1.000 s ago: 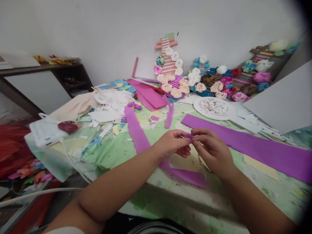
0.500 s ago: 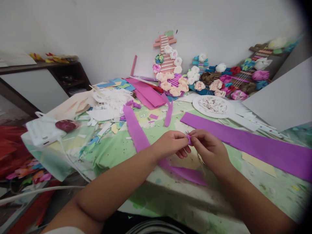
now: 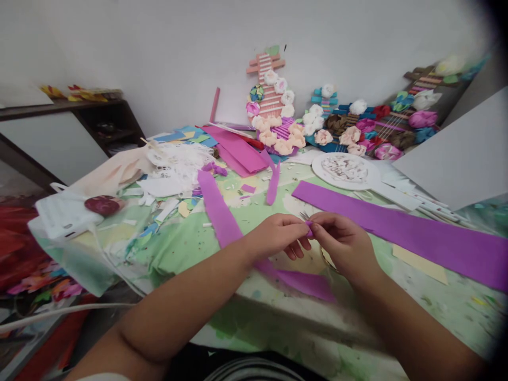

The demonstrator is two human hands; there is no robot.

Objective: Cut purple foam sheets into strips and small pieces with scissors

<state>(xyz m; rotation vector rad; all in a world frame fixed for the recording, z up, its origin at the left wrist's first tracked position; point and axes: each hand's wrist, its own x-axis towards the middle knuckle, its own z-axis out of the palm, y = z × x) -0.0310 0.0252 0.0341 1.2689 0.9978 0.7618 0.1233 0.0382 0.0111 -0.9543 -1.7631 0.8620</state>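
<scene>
Between the fingertips of both hands is a small piece of purple crepe paper (image 3: 309, 228). My left hand (image 3: 280, 233) pinches it from the left, its lower fingers curled beneath. From the right, thumb and fingers of my right hand (image 3: 343, 241) close on the same piece. Pointed metal tips of what look like scissors (image 3: 304, 216) poke up between the hands, and a thin ring shows below the right palm. How the scissors are held is hidden. A long strip of purple crepe paper (image 3: 218, 211) passes under my left forearm, its other end lying below the hands.
A wide purple paper band (image 3: 397, 230) lies to the right, beside a white guitar-shaped cutout (image 3: 345, 172). Decorated paper-flower guitars (image 3: 273, 100) lean on the wall. White shreds (image 3: 178, 161), pink sheets (image 3: 238, 151) and a white power adapter (image 3: 65, 217) occupy the left side.
The view has shifted slightly. The scissor tips show a little more between the hands, and the pinched purple piece has turned slightly. Both hands keep their grip.
</scene>
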